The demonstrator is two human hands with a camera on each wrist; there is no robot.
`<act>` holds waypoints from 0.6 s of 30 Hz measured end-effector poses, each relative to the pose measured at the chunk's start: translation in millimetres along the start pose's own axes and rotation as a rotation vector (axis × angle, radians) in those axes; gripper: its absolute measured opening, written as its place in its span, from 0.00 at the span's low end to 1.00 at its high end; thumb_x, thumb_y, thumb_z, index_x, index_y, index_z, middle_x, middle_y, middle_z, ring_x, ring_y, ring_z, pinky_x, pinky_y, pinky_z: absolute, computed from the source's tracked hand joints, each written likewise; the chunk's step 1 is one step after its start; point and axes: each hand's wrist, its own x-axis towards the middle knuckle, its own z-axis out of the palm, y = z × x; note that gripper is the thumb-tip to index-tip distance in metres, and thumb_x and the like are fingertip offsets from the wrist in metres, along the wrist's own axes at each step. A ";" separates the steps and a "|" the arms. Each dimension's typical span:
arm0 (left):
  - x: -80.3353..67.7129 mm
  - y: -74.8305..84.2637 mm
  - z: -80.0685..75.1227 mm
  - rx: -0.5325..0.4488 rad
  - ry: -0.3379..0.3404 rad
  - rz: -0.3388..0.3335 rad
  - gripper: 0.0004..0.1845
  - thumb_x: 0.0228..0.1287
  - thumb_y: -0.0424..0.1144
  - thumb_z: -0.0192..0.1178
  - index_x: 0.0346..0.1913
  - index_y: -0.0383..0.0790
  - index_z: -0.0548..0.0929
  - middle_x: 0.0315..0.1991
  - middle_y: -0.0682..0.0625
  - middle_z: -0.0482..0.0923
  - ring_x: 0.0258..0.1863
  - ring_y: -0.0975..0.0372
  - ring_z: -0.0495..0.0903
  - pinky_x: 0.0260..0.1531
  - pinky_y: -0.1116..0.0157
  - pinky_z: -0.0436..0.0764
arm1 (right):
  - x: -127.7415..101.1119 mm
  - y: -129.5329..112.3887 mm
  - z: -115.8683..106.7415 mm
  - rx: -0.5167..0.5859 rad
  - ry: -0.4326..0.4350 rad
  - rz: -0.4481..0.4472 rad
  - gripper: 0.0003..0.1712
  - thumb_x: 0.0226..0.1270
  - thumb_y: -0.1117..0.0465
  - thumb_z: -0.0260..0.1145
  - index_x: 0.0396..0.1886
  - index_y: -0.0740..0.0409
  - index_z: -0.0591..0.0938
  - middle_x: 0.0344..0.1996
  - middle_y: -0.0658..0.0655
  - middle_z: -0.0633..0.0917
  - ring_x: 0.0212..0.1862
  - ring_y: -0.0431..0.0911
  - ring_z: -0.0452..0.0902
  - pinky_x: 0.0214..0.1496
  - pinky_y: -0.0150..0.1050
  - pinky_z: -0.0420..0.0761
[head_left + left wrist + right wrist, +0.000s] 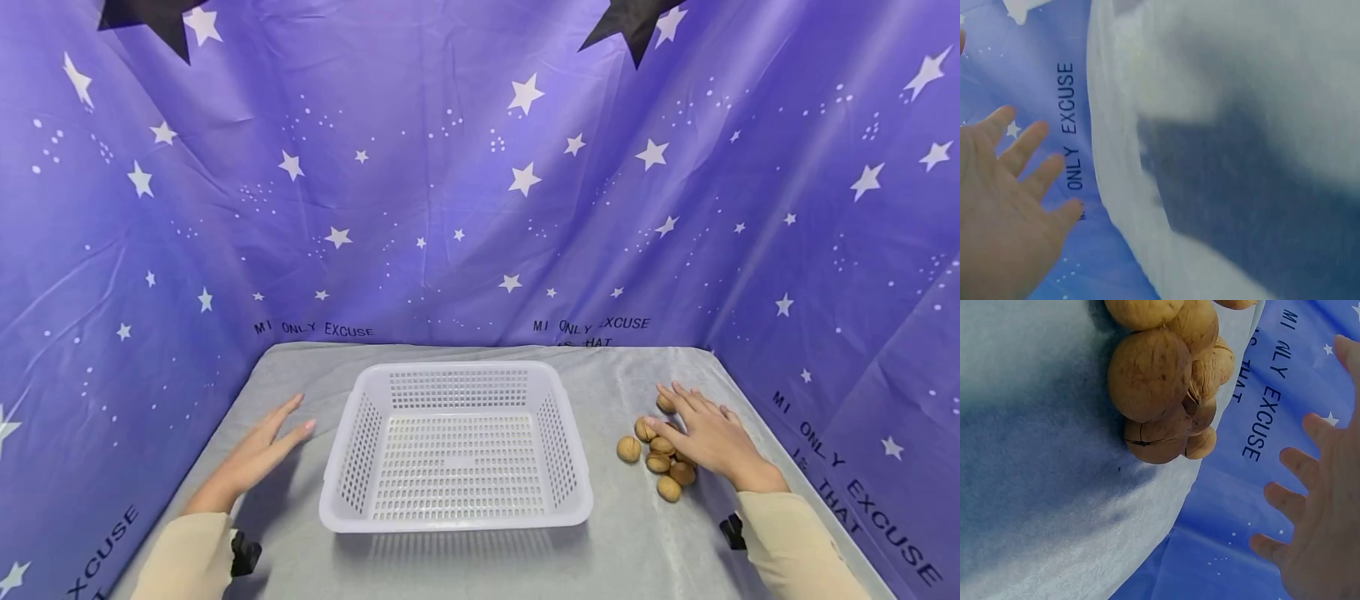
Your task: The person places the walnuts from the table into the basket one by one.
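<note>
Several brown walnuts (661, 463) lie in a loose cluster at the right of the table. My right hand (712, 435) hovers over their far right side with fingers spread, holding nothing; it hides some of them. In the right wrist view the walnuts (1149, 375) sit apart from the fingers. A white perforated plastic basket (456, 530) stands upright in the middle of the table, with nothing in it. To its left, my left hand (258, 454) is raised with straight fingers and holds nothing. The left wrist view shows that palm (1004, 219) above the table's edge.
A grey cloth (450, 575) covers the table. Purple curtains (450, 208) with stars and printed words hang behind and along both sides. Each wrist carries a small black device, the left one (244, 554) and the right one (733, 531).
</note>
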 end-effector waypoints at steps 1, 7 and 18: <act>0.4 2.1 1.3 -0.039 -0.006 0.006 0.42 0.75 0.60 0.50 0.81 0.43 0.49 0.76 0.31 0.51 0.73 0.32 0.47 0.60 0.26 0.49 | 0.5 0.5 0.1 0.003 -0.001 0.000 0.45 0.73 0.33 0.54 0.79 0.56 0.60 0.76 0.70 0.57 0.73 0.72 0.50 0.63 0.77 0.48; 1.8 11.5 10.4 -0.244 -0.044 0.093 0.36 0.75 0.48 0.56 0.77 0.35 0.58 0.70 0.33 0.65 0.67 0.37 0.65 0.61 0.35 0.65 | 3.5 4.0 1.2 0.017 0.001 -0.004 0.45 0.74 0.34 0.54 0.79 0.58 0.60 0.75 0.71 0.57 0.71 0.73 0.52 0.63 0.77 0.50; 8.6 12.0 26.2 -0.576 -0.139 0.104 0.35 0.72 0.35 0.60 0.77 0.33 0.58 0.68 0.31 0.64 0.55 0.63 0.78 0.53 0.66 0.78 | 19.3 12.3 2.2 0.032 0.014 -0.025 0.44 0.75 0.35 0.53 0.76 0.64 0.64 0.71 0.74 0.62 0.68 0.75 0.58 0.62 0.76 0.55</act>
